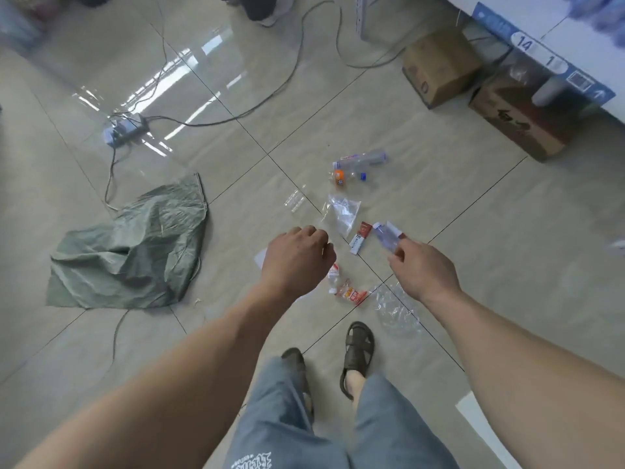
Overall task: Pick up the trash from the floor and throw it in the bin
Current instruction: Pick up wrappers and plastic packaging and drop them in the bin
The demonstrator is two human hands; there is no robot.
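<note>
Trash lies scattered on the tiled floor: two clear plastic bottles (362, 159), a clear plastic bag (343, 211), a red-and-white carton (360, 238), a red snack wrapper (351, 293) and crumpled clear plastic (395, 308). My right hand (419, 269) pinches a small clear bottle (385, 236) above the floor. My left hand (297, 255) hovers over the trash with fingers loosely curled and nothing in it; it hides part of a white scrap. A grey-green woven sack (135, 252) lies flat at the left. No rigid bin is in view.
Cardboard boxes (439, 69) stand at the back right under a white-and-blue counter (541, 49). A power strip (126, 130) with long cables trails across the back floor. My sandalled feet (358, 353) stand just below the trash.
</note>
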